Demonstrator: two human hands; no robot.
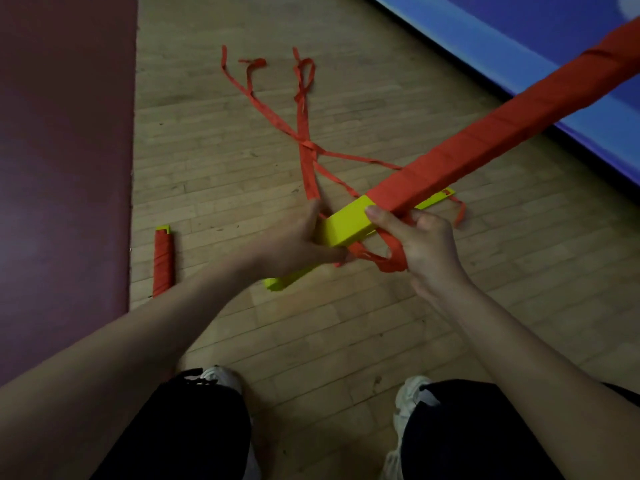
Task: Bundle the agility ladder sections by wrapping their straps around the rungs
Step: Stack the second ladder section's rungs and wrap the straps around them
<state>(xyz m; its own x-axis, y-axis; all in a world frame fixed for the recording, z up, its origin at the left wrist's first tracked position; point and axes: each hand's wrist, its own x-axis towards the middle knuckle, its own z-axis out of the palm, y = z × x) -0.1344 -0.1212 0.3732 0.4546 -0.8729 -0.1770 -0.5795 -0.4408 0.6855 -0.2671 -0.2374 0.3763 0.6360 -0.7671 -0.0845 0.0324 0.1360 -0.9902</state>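
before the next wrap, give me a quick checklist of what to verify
1. Left hand grips the yellow rung stack: ok.
2. Right hand holds the strap loop: ok.
3. Wound strap lies flat on the stack: ok.
4. Loose straps untangled on the floor: not ok, they cross.
5. Strap ends free of snags: cannot tell.
6. Finished bundle lies apart from the work: ok.

In my grip the rungs (pixel 346 225) look smooth matt yellow plastic, the straps (pixel 306 161) thin flat-woven red cloth, limp and creased; floor (pixel 346 341) worn, dull strip wood, blue mat (pixel 519 39) faintly glossy vinyl, maroon mat (pixel 62 168) matt.
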